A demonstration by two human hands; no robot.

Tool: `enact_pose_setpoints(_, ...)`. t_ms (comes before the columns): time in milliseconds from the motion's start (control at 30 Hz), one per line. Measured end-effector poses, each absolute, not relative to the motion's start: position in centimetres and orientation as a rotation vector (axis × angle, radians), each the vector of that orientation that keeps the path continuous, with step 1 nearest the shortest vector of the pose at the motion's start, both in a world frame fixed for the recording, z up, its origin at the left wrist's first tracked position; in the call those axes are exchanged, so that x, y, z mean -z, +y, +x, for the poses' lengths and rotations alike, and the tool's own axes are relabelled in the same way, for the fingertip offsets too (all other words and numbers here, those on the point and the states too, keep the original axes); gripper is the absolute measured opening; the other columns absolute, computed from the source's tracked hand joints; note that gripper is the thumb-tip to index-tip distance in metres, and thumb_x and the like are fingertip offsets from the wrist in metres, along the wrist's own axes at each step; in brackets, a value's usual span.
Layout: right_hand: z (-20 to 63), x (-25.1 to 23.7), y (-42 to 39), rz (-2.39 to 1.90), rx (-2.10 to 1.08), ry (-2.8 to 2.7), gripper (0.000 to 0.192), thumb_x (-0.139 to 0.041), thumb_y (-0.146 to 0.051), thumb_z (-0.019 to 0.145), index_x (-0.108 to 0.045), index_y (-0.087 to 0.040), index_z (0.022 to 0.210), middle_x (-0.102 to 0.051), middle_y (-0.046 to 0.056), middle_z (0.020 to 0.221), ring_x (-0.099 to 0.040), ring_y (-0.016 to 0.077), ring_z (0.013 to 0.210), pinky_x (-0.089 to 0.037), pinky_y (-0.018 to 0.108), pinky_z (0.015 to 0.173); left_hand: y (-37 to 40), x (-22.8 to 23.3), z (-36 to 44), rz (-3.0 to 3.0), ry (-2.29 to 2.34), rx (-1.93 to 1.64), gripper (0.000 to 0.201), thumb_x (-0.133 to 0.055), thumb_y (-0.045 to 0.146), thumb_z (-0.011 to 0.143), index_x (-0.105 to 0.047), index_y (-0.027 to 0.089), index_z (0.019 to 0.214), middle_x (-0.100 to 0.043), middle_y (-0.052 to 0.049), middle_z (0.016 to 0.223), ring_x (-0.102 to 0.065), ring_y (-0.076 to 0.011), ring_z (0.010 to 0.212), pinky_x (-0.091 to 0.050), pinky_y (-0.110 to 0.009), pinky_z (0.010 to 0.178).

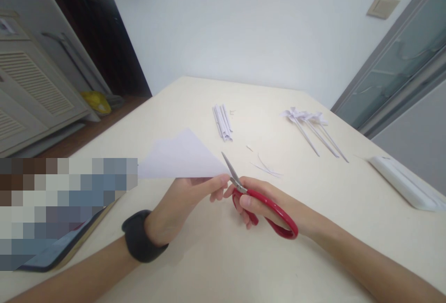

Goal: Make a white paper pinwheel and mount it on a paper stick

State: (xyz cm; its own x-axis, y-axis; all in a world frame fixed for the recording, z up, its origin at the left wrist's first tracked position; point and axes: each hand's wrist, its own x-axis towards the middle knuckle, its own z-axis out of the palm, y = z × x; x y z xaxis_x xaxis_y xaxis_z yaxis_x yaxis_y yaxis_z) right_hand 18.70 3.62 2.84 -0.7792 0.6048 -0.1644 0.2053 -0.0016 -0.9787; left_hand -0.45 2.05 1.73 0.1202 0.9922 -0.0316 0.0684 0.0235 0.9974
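Observation:
A folded sheet of white paper (181,154) is pinched near its right corner by my left hand (195,191), which wears a black band on the wrist. My right hand (258,196) grips red-handled scissors (282,219). Their metal blades point up and to the left, at the paper's right corner, and look slightly parted. Whether the lower blade touches the paper I cannot tell. Just beyond the scissors, thin paper strips (268,169) lie on the table.
Several rolled paper tubes (222,121) lie at mid-table. Paper pinwheels on sticks (306,126) rest to the right, with a white package (404,184) by the right edge. A pixelated area (66,210) covers the left side. The table (195,96) meets the wall behind.

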Motion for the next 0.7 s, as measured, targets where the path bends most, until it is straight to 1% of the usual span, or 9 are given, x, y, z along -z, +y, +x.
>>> enact_pose_setpoints(133,18.64,-2.76,3.62,-0.844,-1.822,-1.973,0.033,-0.046,-0.041,0.086,-0.049,-0.022,0.112,-0.051,0.001,0.078,-0.052,0.0113,0.067,-0.045,0.028,0.068,2.10,-1.75,-0.55,1.287,1.185,-1.071,0.026,-0.055,0.030,0.079,-0.049,0.018,0.056,-0.044,0.004,0.056,-0.042,-0.0120,0.056,-0.035,-0.024,0.053)
enact_pose_setpoints(267,18.58,-2.97,3.62,-0.872,-1.811,-1.965,0.032,-0.048,-0.040,0.085,-0.051,-0.023,0.111,-0.051,0.000,0.079,-0.053,0.0108,0.066,-0.046,0.028,0.068,2.07,-1.78,-0.67,1.303,1.192,-1.072,0.029,-0.055,0.029,0.080,-0.046,0.018,0.055,-0.044,0.004,0.055,-0.042,-0.0115,0.057,-0.035,-0.024,0.055)
enact_pose_setpoints(433,18.45,-3.18,3.64,-0.894,-1.812,-1.941,0.030,-0.051,-0.040,0.083,-0.052,-0.022,0.106,-0.051,0.002,0.086,-0.051,0.0104,0.067,-0.048,0.027,0.065,2.03,-2.01,-0.50,1.307,1.145,-1.113,0.024,-0.055,0.028,0.080,-0.047,0.018,0.061,-0.044,0.004,0.056,-0.041,-0.0110,0.054,-0.035,-0.024,0.052)
enact_pose_setpoints(600,18.46,-3.09,3.64,-0.909,-1.794,-1.925,0.026,-0.052,-0.040,0.082,-0.054,-0.021,0.101,-0.047,-0.001,0.078,-0.050,0.0087,0.061,-0.047,0.024,0.058,1.92,-2.05,-0.49,1.312,1.173,-1.116,0.027,-0.055,0.029,0.080,-0.046,0.018,0.057,-0.044,0.004,0.054,-0.042,-0.0116,0.054,-0.035,-0.025,0.053)
enact_pose_setpoints(700,18.42,-2.97,3.67,-0.922,-1.785,-1.921,0.025,-0.053,-0.039,0.081,-0.054,-0.021,0.099,-0.047,-0.002,0.075,-0.049,0.0082,0.058,-0.046,0.022,0.055,1.89,-1.96,-0.55,1.300,1.164,-1.127,0.025,-0.056,0.029,0.080,-0.047,0.018,0.059,-0.045,0.004,0.055,-0.042,-0.0116,0.054,-0.035,-0.025,0.053)
